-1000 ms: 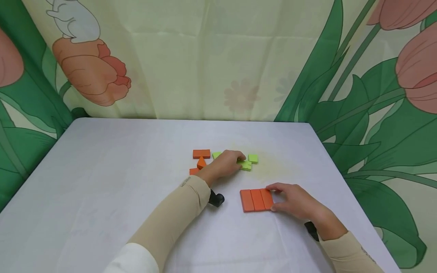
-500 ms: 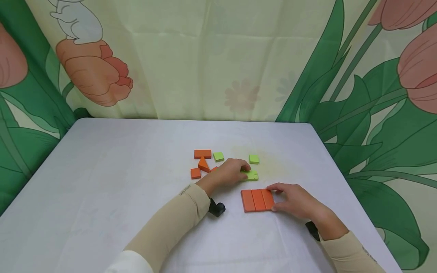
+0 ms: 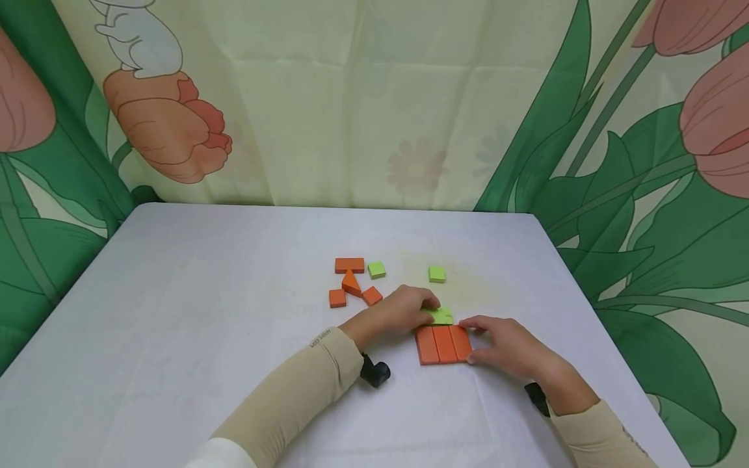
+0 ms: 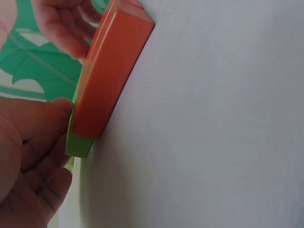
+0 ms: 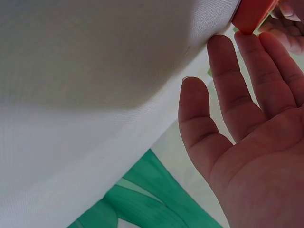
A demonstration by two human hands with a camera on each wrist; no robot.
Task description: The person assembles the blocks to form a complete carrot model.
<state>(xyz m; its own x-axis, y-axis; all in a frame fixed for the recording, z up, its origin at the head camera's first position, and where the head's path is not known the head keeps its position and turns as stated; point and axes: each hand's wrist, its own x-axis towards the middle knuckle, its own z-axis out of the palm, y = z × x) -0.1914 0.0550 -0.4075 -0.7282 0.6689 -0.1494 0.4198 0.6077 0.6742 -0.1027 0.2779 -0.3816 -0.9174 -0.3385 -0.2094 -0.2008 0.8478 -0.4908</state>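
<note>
White surface (image 3: pixel 205 305), and your left hand (image 3: pixel 400 309) pinches a green piece (image 3: pixel 443 316); your right hand (image 3: pixel 512 348), fingers extended, touches orange blocks (image 3: pixel 444 346)!

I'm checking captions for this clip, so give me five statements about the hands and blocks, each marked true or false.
1. The left hand pinches a flat light-green block, partly hidden. True.
2. The right hand touches the right end of a row of three flat orange rectangular blocks. True.
3. The orange triangular block rests on that row. False: the orange triangular block lies apart from it, on the white cloth.
4. A small light-green square block lies near a loose orange rectangular block. True.
5. Only one light-green block lies loose. False: another small green square block lies farther right.
</note>
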